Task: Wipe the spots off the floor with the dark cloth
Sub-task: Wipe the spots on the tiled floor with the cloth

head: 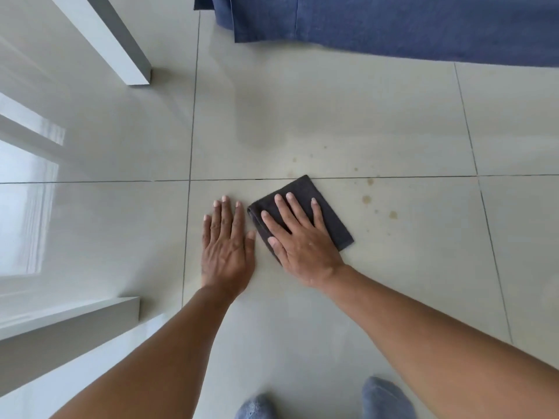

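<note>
From the head view, the dark cloth (pixel 302 213), folded, is pressed flat to the floor (pixel 393 282) under the right hand (pixel 302 246), fingers spread and nothing gripped. The left hand (pixel 227 246) is laid open and empty just beside it. The spots (pixel 367 199) lie beyond and right of the right hand; wiping seems underway, and a sweep toward them is called for next.

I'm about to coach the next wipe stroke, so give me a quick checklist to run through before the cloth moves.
1. Folded dark grey cloth flat on the pale tiled floor: ok.
2. Right hand pressing flat on the cloth: ok.
3. Left hand braced on bare tile, off the cloth: ok.
4. Brownish spots located, right of and beyond the cloth: ok.
5. Spots wiped away: not ok.
6. Cloth damp: cannot tell.
</note>
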`<state>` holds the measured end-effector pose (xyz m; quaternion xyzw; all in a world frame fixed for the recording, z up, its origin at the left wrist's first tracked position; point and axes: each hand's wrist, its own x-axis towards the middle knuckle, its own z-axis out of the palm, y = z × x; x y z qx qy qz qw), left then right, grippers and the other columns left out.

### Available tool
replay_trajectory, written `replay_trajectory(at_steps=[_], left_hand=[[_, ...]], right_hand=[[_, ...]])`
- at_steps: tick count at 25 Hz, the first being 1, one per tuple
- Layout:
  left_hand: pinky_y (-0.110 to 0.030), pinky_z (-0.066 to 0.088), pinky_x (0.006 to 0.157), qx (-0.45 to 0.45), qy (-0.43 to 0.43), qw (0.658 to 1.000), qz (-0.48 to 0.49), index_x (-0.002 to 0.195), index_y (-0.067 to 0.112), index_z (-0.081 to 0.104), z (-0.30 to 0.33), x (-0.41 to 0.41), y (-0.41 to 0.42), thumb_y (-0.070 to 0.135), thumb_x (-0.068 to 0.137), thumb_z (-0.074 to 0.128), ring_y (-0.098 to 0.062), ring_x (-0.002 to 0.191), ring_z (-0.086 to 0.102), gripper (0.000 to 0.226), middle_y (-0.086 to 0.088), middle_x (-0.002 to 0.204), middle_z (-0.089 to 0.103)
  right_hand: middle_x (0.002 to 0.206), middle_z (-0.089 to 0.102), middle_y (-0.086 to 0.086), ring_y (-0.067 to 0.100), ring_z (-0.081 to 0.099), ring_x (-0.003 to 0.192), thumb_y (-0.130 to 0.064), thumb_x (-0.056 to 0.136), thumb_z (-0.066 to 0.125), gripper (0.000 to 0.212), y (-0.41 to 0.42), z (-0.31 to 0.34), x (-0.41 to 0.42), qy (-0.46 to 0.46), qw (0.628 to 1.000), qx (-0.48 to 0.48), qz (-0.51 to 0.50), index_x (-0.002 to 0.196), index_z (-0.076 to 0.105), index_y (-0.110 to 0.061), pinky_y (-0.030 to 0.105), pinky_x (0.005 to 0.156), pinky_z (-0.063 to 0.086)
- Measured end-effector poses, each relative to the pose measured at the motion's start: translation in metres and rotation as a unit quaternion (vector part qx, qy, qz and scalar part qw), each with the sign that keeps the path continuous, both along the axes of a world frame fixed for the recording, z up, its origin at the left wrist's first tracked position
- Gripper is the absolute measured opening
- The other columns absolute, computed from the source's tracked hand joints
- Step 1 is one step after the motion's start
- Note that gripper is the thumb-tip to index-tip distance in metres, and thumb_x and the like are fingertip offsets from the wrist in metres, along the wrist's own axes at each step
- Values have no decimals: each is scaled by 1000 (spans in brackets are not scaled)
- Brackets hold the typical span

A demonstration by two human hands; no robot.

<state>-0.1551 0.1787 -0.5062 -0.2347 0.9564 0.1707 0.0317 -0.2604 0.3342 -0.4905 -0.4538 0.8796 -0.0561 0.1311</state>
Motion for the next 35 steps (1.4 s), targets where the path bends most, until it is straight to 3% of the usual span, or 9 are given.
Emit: replay_trajectory(at_steps=[4, 11, 14, 19, 23, 27, 31, 34, 35], left_hand=[[-44, -1, 128, 10, -14, 1000, 0, 163, 10, 10, 3, -1, -2, 40, 104, 25, -27, 159, -4, 67, -14, 171, 2], [-44, 0, 128, -26, -12, 999, 16, 162, 10, 10, 2, -3, 5, 37, 104, 25, -28, 159, 0, 66, -15, 171, 5], [-44, 1, 128, -37, -5, 999, 14, 162, 8, 15, -2, -2, 3, 38, 104, 27, -29, 159, 4, 66, -16, 171, 9], [-49, 1, 127, -43, -22, 998, 34, 162, 10, 11, -2, -8, 11, 38, 101, 22, -29, 159, -2, 69, -15, 172, 4], [-55, 0, 126, -33, -17, 999, 20, 162, 7, 16, 0, -39, 16, 32, 95, 28, -34, 158, 0, 71, -20, 170, 6], [-55, 4, 126, -50, -6, 996, -70, 161, 8, 18, -5, -47, 1, 31, 94, 31, -34, 158, 4, 72, -18, 171, 8], [-56, 0, 126, -40, -23, 998, -38, 161, 7, 18, -1, -53, 14, 33, 92, 27, -35, 158, 3, 75, -18, 171, 9], [-60, -5, 124, -22, -43, 999, 4, 162, 10, 10, 4, -65, 26, 33, 92, 25, -36, 158, -5, 76, -18, 171, 2], [-61, -6, 123, -18, -52, 998, 9, 163, 11, 8, 4, -66, 28, 34, 93, 24, -36, 158, -7, 75, -18, 171, -1]], right_hand=[[175, 11, 11, 31, 5, 162, -45, 105, 21, 61, -5, 4, -43, -5, 999, 40, -28, 163, 25, -27, 68, 124, 11], [174, 14, 12, 33, 8, 161, -39, 108, 32, 56, 67, 12, 48, -31, 998, 30, 41, 163, 28, -26, 67, 124, 14], [174, 18, 10, 31, 11, 161, -43, 106, 32, 57, -7, 7, -13, 1, 999, 32, 32, 162, 31, -28, 68, 123, 14], [176, -2, 7, 29, -6, 162, -47, 107, 24, 60, -50, 12, -135, -29, 990, 62, -121, 164, 15, -32, 69, 124, 0], [174, 17, 14, 35, 11, 161, -43, 105, 29, 58, 4, 1, -43, 25, 997, 12, -66, 161, 31, -27, 68, 123, 12], [174, 14, 10, 30, 7, 162, -40, 109, 34, 56, 134, 4, 8, 11, 1000, 16, -4, 163, 27, -26, 61, 128, 11], [174, 11, 13, 31, 7, 162, -48, 107, 21, 63, 193, 6, -23, 26, 980, 61, -188, 164, 23, -21, 66, 124, 15], [175, -2, 16, 33, -6, 161, -47, 106, 21, 65, 125, 6, -102, -11, 891, 34, -452, 166, 12, -22, 69, 124, 2], [175, -6, 16, 34, -10, 161, -46, 107, 22, 64, 94, 9, -122, -34, 877, 38, -479, 166, 10, -23, 71, 123, -1]])
